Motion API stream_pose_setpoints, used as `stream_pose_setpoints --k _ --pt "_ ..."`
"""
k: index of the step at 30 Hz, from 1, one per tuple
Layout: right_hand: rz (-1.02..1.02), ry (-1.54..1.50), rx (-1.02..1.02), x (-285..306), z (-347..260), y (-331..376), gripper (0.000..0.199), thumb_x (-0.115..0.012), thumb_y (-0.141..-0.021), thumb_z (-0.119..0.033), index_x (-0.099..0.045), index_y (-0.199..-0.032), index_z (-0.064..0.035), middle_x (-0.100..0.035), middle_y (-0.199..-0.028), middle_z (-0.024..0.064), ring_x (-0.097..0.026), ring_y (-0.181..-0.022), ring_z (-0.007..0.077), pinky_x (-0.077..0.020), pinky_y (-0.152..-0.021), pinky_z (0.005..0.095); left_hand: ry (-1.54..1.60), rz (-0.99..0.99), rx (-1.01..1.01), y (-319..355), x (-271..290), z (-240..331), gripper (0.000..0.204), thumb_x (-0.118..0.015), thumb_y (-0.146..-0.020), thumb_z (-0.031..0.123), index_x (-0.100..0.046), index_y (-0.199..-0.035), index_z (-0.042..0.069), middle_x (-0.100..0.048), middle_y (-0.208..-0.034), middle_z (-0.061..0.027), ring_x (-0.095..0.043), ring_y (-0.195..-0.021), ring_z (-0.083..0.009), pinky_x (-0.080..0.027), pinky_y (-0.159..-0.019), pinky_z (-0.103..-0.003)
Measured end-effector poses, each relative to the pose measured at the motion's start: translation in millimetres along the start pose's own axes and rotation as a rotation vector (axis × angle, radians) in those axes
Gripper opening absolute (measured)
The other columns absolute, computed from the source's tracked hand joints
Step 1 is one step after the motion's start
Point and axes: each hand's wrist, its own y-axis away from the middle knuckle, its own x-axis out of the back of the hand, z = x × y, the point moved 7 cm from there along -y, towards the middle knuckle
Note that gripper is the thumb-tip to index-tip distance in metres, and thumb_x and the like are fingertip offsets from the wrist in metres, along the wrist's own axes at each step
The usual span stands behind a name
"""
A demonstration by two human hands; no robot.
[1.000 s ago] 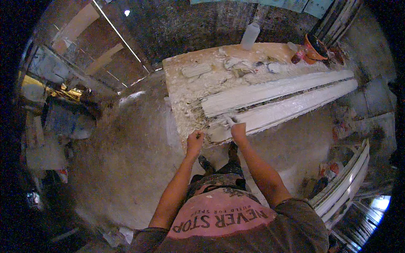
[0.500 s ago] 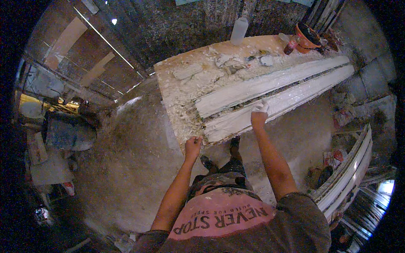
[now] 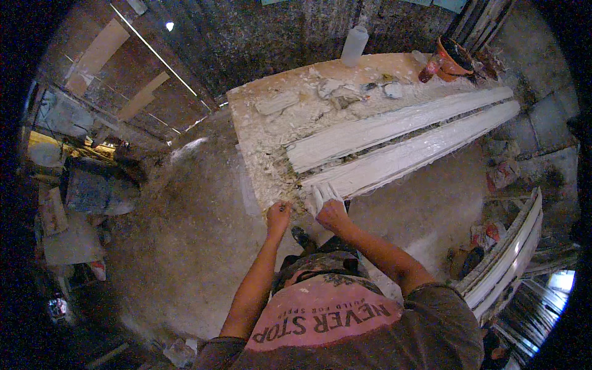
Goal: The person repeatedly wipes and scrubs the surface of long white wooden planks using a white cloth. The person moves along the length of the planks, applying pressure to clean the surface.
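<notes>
Two long white plaster-like strips lie side by side across the work table, a far strip and a near strip. Both look wet and smooth, and the near one has ragged fibres along its front edge. My right hand rests at the left end of the near strip, its fingers stretched out and white, seemingly coated with the same material. By the table's front left edge, my left hand is closed. Something small and dark shows at its fingertips, too small to make out.
White flakes and scraps cover the table. Along its back stand a white plastic bottle and an orange bucket with dark contents. More white strips lean at the right. A dark blue container stands at the left.
My right hand has slid left and toward me along the near strip, from its middle part to its left end. My left hand has barely moved.
</notes>
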Motion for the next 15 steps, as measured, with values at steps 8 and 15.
stream_pose_setpoints --k 8,15 --pt "-0.336 0.138 -0.070 -5.8 -34.2 -33.0 0.040 -0.055 -0.097 -0.034 -0.077 -0.106 -0.0019 -0.073 -0.112 0.0230 -0.070 -0.106 0.0408 -0.0537 -0.097 0.0545 0.092 -0.012 0.092 1.3 -9.4 -27.9 0.029 -0.072 -0.093 0.028 -0.075 -0.101 0.000 -0.074 -0.087 -0.0192 -0.072 -0.081 -0.0292 -0.055 -0.076 -0.041" --pt "-0.312 -0.186 -0.481 -93.0 77.5 -34.9 0.032 -0.057 -0.089 -0.028 -0.078 -0.095 -0.0046 -0.074 -0.101 0.0214 -0.071 -0.096 0.0414 -0.0563 -0.084 0.0559 0.011 -0.031 -0.051 0.2 -1.8 -13.5 0.027 -0.072 -0.093 0.026 -0.075 -0.102 0.000 -0.075 -0.089 -0.0197 -0.072 -0.082 -0.0316 -0.055 -0.079 -0.041"
